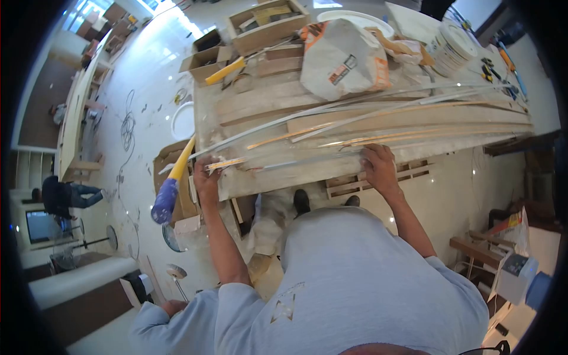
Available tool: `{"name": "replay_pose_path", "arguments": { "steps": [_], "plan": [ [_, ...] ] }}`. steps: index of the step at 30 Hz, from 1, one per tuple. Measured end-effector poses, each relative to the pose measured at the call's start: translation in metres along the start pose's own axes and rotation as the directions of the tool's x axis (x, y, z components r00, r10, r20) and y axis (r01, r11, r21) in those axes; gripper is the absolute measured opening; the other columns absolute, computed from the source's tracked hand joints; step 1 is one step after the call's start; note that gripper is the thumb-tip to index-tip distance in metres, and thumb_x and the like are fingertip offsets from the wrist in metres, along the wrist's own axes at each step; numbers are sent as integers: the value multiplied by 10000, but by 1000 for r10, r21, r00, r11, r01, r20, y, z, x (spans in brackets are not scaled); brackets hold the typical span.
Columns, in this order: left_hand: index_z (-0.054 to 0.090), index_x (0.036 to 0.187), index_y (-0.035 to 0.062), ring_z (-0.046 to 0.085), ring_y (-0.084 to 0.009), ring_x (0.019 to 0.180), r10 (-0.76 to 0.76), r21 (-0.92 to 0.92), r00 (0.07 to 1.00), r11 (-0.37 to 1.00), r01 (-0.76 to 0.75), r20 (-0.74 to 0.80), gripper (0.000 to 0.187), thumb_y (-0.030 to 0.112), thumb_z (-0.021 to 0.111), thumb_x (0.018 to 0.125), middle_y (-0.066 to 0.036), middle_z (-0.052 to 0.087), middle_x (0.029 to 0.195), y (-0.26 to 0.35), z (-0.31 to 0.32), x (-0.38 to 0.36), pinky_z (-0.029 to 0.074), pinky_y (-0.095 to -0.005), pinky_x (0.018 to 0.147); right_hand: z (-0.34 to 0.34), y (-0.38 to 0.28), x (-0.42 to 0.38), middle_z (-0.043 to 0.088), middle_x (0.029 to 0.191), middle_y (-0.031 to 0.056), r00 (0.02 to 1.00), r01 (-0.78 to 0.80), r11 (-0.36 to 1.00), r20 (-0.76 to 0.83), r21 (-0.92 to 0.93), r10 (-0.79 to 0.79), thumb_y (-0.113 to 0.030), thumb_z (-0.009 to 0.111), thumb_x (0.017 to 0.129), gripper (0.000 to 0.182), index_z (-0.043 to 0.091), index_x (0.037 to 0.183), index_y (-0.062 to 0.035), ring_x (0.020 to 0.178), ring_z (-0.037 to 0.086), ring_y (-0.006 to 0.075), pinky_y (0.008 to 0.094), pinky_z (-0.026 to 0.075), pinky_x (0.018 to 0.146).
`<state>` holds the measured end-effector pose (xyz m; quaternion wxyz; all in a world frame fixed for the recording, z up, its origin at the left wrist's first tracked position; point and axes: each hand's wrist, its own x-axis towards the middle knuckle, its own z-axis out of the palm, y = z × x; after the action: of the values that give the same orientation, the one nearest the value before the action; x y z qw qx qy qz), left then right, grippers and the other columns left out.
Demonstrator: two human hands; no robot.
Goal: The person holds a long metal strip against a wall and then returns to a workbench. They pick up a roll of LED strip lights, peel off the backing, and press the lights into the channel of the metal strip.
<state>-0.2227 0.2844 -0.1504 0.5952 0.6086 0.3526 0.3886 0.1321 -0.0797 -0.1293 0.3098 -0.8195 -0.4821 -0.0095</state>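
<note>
At the near left corner of the workbench [260, 180], my left hand [206, 182] is closed, fingers pinched on the end of a gold-coloured strip [228, 163]. My right hand [380, 170] reaches over the front edge with fingers curled together; what lies between the fingertips is hidden. Between the hands runs a thin silvery strip [302, 161], partly blurred. Just beyond them, long white strips [266, 122] and further gold strips [296, 135] lie lengthwise across the bench.
Behind the strips stand a white sack [340, 62], a bucket [454, 47] and a wooden box of pieces [266, 23]. A yellow-and-purple tube [171, 188] leans by the left corner. Pliers [489, 70] lie at right. Another person [65, 198] is far left; a second person's sleeve [177, 325] is close on my left.
</note>
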Motion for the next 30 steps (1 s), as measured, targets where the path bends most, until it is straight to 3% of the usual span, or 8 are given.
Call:
{"name": "replay_pose_path", "arguments": {
  "steps": [5, 10, 13, 15, 19, 21, 29, 30],
  "plan": [
    [562, 1250, 30, 636, -190, 1044, -50, 74, 999, 996, 51, -9, 495, -163, 613, 796, -82, 658, 1115, -10, -17, 9, 505, -312, 934, 3, 0, 0, 619, 1195, 93, 1000, 6, 999, 4, -37, -5, -49, 688, 779, 330, 659, 1106, -87, 1115, 540, 345, 494, 414, 966],
    [590, 1178, 37, 589, -144, 1001, -51, 9, 988, 999, 53, -147, 449, -174, 582, 782, -44, 625, 1069, -9, -20, 12, 476, -280, 876, 1, -1, 2, 614, 1198, 107, 1000, 19, 999, 21, -50, -18, -45, 683, 781, 352, 652, 1130, -69, 1122, 537, 347, 490, 409, 978],
    [588, 1173, 28, 568, -155, 1011, -14, -14, 996, 1000, 12, -92, 424, -125, 602, 778, -37, 599, 1052, -5, -22, 12, 444, -301, 919, 3, -1, 0, 610, 1207, 112, 1000, 14, 999, 21, -40, -13, -40, 680, 780, 360, 648, 1138, -65, 1128, 534, 354, 489, 408, 984],
    [552, 1229, 9, 591, -156, 1060, 5, 26, 999, 1000, -3, -52, 454, -86, 628, 791, -74, 609, 1150, -5, -25, 13, 503, -294, 906, 4, 0, 0, 607, 1213, 113, 1000, 14, 999, 14, -41, -14, -38, 679, 779, 365, 647, 1142, -64, 1131, 533, 358, 489, 407, 988],
    [541, 1262, -6, 574, -177, 1118, 1, 79, 999, 997, 1, -32, 500, -74, 623, 774, -98, 597, 1203, 5, -15, 9, 479, -316, 955, 4, -1, -2, 595, 1235, 130, 1000, 29, 999, -3, -18, -29, -37, 678, 782, 377, 640, 1156, -61, 1148, 525, 379, 502, 409, 1001],
    [528, 1312, -1, 550, -200, 1176, 70, 292, 997, 953, -77, 34, 562, -73, 607, 760, -105, 581, 1259, 12, -5, 8, 440, -340, 1016, 5, 0, -3, 590, 1243, 138, 1000, 22, 1000, -9, -7, -22, -37, 678, 784, 382, 637, 1163, -62, 1163, 520, 387, 506, 408, 1011],
    [559, 1284, 16, 563, -208, 1143, 63, 236, 993, 968, -84, 96, 539, -66, 579, 752, -94, 604, 1201, 9, 6, 7, 415, -326, 1020, -1, -8, -11, 562, 1278, 176, 999, 9, 999, -45, 41, -7, -28, 686, 783, 402, 627, 1179, -67, 1224, 495, 406, 501, 399, 1048],
    [556, 1289, 14, 560, -210, 1149, 53, 229, 995, 971, -72, 89, 540, -60, 581, 755, -95, 600, 1208, 9, 6, 8, 414, -327, 1022, -5, -12, -12, 569, 1263, 179, 998, 29, 999, -64, 16, -28, 21, 688, 758, 432, 635, 1179, -55, 1194, 509, 397, 482, 430, 1021]
  ]
}}
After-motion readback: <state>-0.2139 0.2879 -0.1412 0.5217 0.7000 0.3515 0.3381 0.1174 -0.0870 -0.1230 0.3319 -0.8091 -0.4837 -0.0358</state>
